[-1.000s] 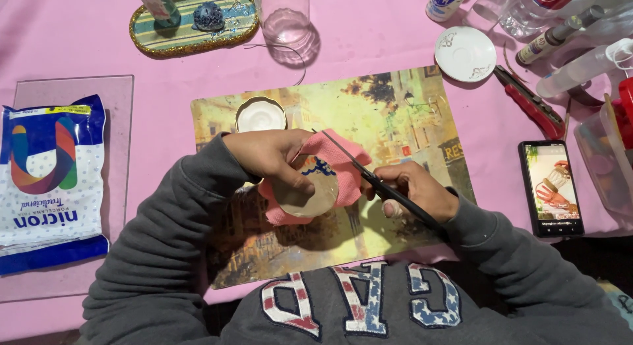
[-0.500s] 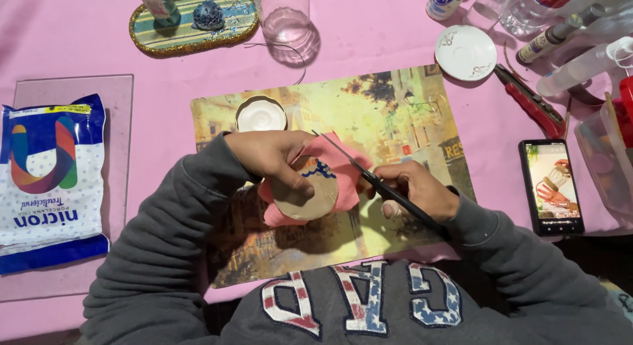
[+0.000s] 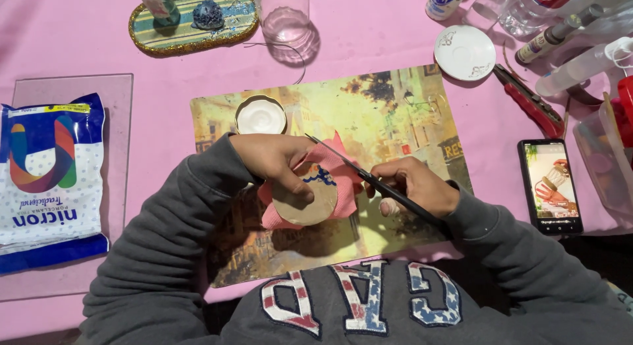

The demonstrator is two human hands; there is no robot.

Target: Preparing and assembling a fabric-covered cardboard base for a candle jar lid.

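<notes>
The left hand [image 3: 273, 159] holds a flat, round, tan disc [image 3: 304, 201] against a soft pink cloth [image 3: 333, 187]. The thumb presses on top of the disc and the other fingers curl round behind, so this grip is closed tight on the disc and the cloth together. The disc has a small dark blue painted mark [image 3: 321, 175] near its top edge. Both sit over the picture placemat [image 3: 389, 108] on the pink bench [image 3: 99, 55], in front of the person's chest.

The right hand [image 3: 414, 187] pinches a thin black paintbrush [image 3: 369, 179] like a pencil. Its grip is closed on the handle, and the brush tip points toward the blue mark.

The disc looks light and thin. It may be a bit bendy or easy to snap, so it is best held by its edges and plain lower part, away from paint that may be wet. The cloth is floppy and cannot hold the disc up by itself. The brush is light and stiff.

A small round white pot of paint [image 3: 261, 114] sits just above the left hand. A phone [image 3: 550, 185] lies to the right.
</notes>
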